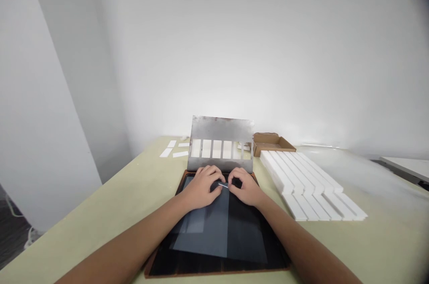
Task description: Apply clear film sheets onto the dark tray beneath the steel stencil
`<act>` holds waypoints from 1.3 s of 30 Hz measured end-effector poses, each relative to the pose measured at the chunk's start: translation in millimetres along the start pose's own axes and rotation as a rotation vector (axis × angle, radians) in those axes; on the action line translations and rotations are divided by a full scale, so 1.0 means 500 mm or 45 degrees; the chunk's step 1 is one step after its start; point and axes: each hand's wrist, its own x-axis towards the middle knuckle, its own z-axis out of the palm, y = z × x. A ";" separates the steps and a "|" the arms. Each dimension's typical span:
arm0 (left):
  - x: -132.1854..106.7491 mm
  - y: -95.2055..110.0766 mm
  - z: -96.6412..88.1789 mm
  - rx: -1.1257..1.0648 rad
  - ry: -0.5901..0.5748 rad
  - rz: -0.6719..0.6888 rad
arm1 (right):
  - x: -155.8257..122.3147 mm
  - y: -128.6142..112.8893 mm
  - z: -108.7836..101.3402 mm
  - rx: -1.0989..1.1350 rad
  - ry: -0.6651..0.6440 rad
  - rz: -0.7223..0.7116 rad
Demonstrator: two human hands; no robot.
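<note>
My left hand (203,187) and my right hand (246,188) are close together over the far part of a glossy black panel (197,261) with a brown rim. Both have thumb and fingers curled in a pinch on a small thin dark sheet (223,184), its edge catching bright light between them. The sheet's full outline is hidden by my fingers. Greyish rectangular patches show across the panel's surface; I cannot tell whether these are film or reflections. Behind my hands a metal plate (223,127) with a row of rectangular cutouts stands upright at the panel's far edge.
Right of the panel lie stacked white grooved blocks (301,172). An open cardboard box (273,144) stands behind them. Several white cards (166,152) lie at the far left of the pale green table (110,212). Clear plastic sheeting (375,185) covers the table's right side.
</note>
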 end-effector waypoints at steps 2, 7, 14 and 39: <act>0.001 0.002 -0.001 0.003 0.001 0.005 | 0.000 -0.002 -0.001 -0.006 0.001 -0.001; 0.002 0.000 0.000 0.002 -0.019 0.011 | -0.001 -0.004 0.001 -0.029 -0.033 0.004; 0.002 -0.004 0.002 0.004 -0.012 0.008 | -0.004 0.001 0.004 -0.062 -0.076 -0.016; 0.002 0.010 -0.003 -0.064 -0.123 0.014 | -0.007 -0.005 0.002 -0.213 -0.144 -0.051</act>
